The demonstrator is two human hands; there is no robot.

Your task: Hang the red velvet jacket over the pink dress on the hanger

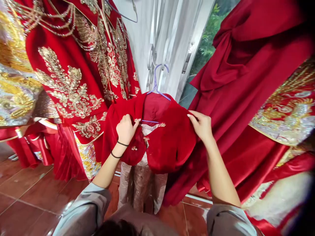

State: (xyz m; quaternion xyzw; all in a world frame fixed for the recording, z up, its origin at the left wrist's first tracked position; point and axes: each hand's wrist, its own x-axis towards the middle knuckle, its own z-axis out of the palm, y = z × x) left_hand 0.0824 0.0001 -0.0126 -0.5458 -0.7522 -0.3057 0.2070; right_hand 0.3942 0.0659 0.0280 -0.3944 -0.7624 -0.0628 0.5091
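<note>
A short red velvet jacket [169, 144] hangs in front of me on a thin purple hanger [155, 77], its hook uppermost. Small jewelled trims mark the open front edges. My left hand [126, 129] is closed, thumb and fingers pinching the front edge near the collar on the left. At the right shoulder, my right hand [201, 124] pinches the velvet between thumb and fingertips. Most of the hanger is hidden inside the jacket. Below the hem, a pale shiny patterned garment [141, 183] shows.
On the left hangs a red gown [86, 68] with gold embroidery and beaded strings. A long dark red dress [228, 82] hangs close on the right. White door panels [180, 36] with a metal lock stand behind. Reddish tiles [27, 196] cover the floor.
</note>
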